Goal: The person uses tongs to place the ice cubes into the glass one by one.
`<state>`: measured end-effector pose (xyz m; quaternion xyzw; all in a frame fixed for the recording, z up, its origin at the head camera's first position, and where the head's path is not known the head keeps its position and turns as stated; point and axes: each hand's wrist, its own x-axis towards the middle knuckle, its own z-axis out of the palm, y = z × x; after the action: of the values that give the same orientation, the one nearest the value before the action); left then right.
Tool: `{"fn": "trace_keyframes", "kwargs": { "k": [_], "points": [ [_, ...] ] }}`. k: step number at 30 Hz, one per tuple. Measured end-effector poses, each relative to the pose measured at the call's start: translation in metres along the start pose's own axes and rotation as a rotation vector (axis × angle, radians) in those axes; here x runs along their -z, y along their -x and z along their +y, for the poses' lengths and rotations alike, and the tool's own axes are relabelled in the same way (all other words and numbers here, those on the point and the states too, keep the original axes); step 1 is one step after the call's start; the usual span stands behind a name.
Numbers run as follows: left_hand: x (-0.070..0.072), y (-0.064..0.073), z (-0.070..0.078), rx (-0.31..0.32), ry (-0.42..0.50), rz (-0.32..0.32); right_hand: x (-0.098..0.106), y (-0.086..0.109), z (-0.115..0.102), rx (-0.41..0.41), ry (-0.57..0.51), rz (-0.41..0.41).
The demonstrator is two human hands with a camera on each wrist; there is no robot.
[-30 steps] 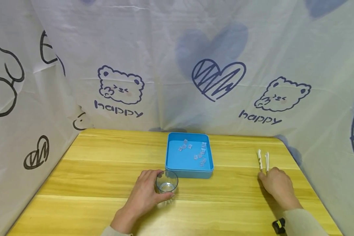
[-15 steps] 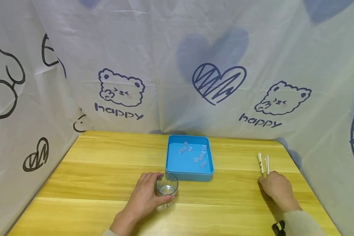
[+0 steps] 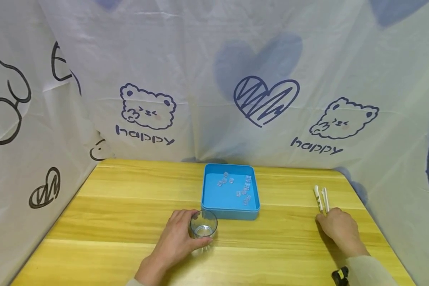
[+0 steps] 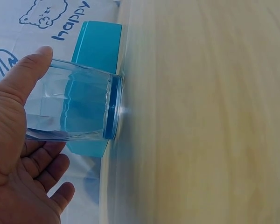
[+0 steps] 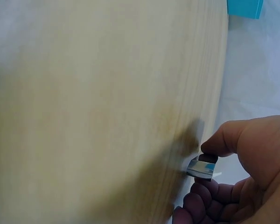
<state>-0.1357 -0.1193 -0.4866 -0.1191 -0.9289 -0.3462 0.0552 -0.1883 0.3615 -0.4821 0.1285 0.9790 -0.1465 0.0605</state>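
Note:
My left hand [image 3: 175,240] holds a clear drinking glass [image 3: 203,225], thumb on the near side and fingers round the far side. In the left wrist view the glass [image 4: 74,100] stands with its base on or very near the table. Over at the right, my right hand [image 3: 339,230] pinches a pair of tongs [image 3: 319,200] with white arms, whose tips point away and stand apart. Their bent metal end [image 5: 201,169] shows between thumb and fingers in the right wrist view. Small clear cubes [image 3: 238,194] lie scattered in a shallow blue tray [image 3: 232,215] just beyond the glass.
The wood-grain table [image 3: 128,190] ends at a white cloth [image 3: 200,59] printed with hearts and bears, hanging behind and at both sides. A dark object with a yellow patch [image 3: 340,275] sits by the right sleeve.
The head view has tilted slightly. The tongs now lean a little more to the left, and the right hand has shifted slightly rightward. Left hand and glass keep their place by the tray.

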Motion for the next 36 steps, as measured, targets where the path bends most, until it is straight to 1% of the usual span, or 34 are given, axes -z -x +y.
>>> {"fn": "trace_keyframes", "kwargs": {
  "k": [6,12,17,19,24,27,31,36],
  "points": [
    [-0.001,0.000,0.000,0.001,0.009,-0.001,0.000,0.000,0.000,-0.003,-0.015,0.007],
    [-0.004,0.000,-0.001,0.002,0.009,-0.010,-0.001,0.001,0.004,-0.002,-0.020,0.050],
    [-0.005,0.000,-0.002,-0.008,0.008,0.001,-0.001,0.000,0.003,0.013,-0.025,0.089],
    [-0.004,0.000,-0.002,-0.015,0.007,0.008,-0.001,0.000,0.003,0.021,-0.029,0.093],
    [-0.002,0.000,-0.004,-0.007,0.010,0.007,-0.001,0.000,-0.002,0.029,-0.040,0.076],
    [-0.001,-0.001,-0.006,0.000,0.012,0.004,-0.001,0.000,-0.005,0.035,-0.050,0.097],
    [-0.001,-0.002,-0.006,0.003,0.018,0.005,-0.003,0.001,-0.006,0.054,-0.063,0.155],
    [-0.002,0.000,-0.006,0.006,0.025,-0.015,-0.004,0.003,-0.003,0.063,-0.071,0.153]
  ]
}}
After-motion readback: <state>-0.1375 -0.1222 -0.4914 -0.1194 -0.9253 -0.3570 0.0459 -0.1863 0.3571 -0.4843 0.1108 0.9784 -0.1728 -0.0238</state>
